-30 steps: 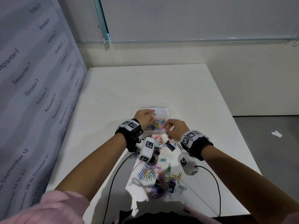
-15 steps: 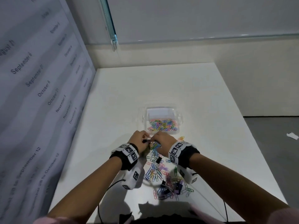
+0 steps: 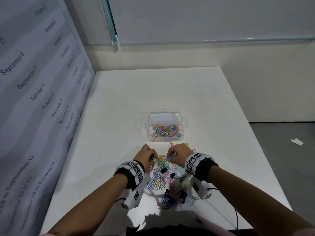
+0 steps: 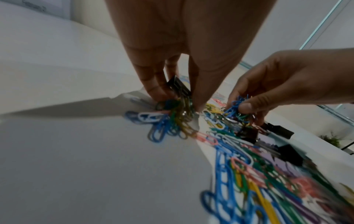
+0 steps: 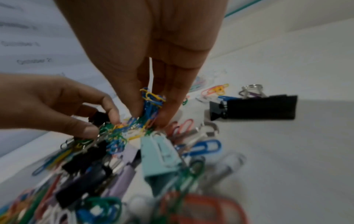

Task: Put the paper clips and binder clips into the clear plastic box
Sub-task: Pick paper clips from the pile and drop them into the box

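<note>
A clear plastic box (image 3: 182,124) stands mid-table with coloured paper clips in its near half. In front of it lies a loose pile of coloured paper clips (image 3: 159,180) and binder clips (image 3: 175,195). My left hand (image 3: 148,156) pinches a bunch of paper clips (image 4: 175,110) together with a small black binder clip (image 4: 179,87) at the pile's far edge. Beside it my right hand (image 3: 177,153) pinches a tuft of blue and yellow paper clips (image 5: 152,100). A pale teal binder clip (image 5: 161,156) and a large black binder clip (image 5: 256,106) lie just below the right hand.
The white table (image 3: 153,89) stretches beyond the box. A wall panel printed with dates (image 3: 34,92) runs along the left side. The table's right edge drops to a grey floor with a paper scrap (image 3: 297,141). Cables trail from both wrists near the front edge.
Both hands have drawn back from over the box to the pile in front of it and taken hold of clips there. The head view has shifted.
</note>
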Tool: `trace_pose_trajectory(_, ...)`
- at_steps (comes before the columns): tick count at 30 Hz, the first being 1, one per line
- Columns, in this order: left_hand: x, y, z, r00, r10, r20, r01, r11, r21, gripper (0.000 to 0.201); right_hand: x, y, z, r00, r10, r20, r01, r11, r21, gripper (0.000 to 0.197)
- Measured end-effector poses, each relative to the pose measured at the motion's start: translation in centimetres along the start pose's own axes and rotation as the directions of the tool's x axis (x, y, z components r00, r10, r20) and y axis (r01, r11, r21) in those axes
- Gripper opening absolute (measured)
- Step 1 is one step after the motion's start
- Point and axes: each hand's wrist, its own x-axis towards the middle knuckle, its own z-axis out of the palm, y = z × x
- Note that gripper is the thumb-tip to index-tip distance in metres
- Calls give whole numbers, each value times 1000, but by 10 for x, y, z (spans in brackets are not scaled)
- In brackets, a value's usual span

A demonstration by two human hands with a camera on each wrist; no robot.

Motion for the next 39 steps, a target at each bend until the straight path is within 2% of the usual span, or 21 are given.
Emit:
trace_pose_trajectory(3, 0, -2, -5, 996, -31, -83, 39, 993, 109, 24, -2, 3, -8, 998, 49, -30, -47, 997, 67, 24)
trace_pose_trajectory(5, 0, 3, -9, 994, -79, -81, 92, 980, 176, 33, -3, 4, -12, 997, 67, -49, -62, 993, 100, 25)
trace_pose_trajectory(8, 3, 19, -13, 997, -22, -67, 36, 976, 214, 44, -2, 2, -17, 992, 77, -102, -64, 990, 124, 24)
trace_pose_trajectory(11, 10, 35, -9, 996, 71, 49, -80, 973, 216, 48, -1, 1, -21, 988, 86, -132, -69, 990, 127, 22)
trace_pose_trajectory(13, 14, 42, -3, 987, 69, 145, -99, 972, 212, 52, -1, 3, -26, 985, 94, -146, -75, 988, 136, 20)
trace_pose_trajectory(15, 18, 44, 1, 984, 45, 174, -87, 967, 239, 56, 1, 7, -29, 982, 90, -164, -70, 990, 123, 19)
trace_pose_trajectory(18, 23, 45, 1, 983, 1, 181, -37, 979, 199, 54, 0, 11, -27, 993, 97, -64, -92, 993, 76, 26)
trace_pose_trajectory(20, 25, 44, -1, 985, -12, 171, -18, 985, 173, 43, 0, 11, -20, 994, 109, 29, -109, 994, 3, 37)
trace_pose_trajectory(23, 25, 38, -3, 987, -29, 156, 8, 991, 132, 28, 1, 12, -6, 993, 95, 64, -90, 992, -85, 41)
trace_pose_trajectory(27, 23, 28, -6, 991, -94, 100, 98, 994, -42, 15, 1, 11, -2, 997, 73, 26, -71, 995, -63, 28)
trace_pose_trajectory(29, 22, 26, -10, 990, -130, 48, 135, 980, -147, 17, 2, 12, -4, 997, 80, 1, -80, 996, -36, 23)
trace_pose_trajectory(32, 22, 26, -16, 988, -155, 22, 155, 945, -288, 22, 2, 14, -8, 993, 110, -31, -110, 994, 22, 33)
trace_pose_trajectory(35, 27, 29, -25, 986, -159, 49, 161, 849, -504, 17, 3, 19, -7, 992, 113, -55, -110, 992, 54, 27)
trace_pose_trajectory(37, 31, 34, -32, 983, -169, 77, 178, 736, -653, 21, 2, 21, -6, 991, 133, -29, -130, 987, 92, 20)
trace_pose_trajectory(39, 36, 41, -41, 979, -189, 75, 182, 645, -743, 21, 2, 22, -4, 990, 138, 27, -139, 987, 80, 39)
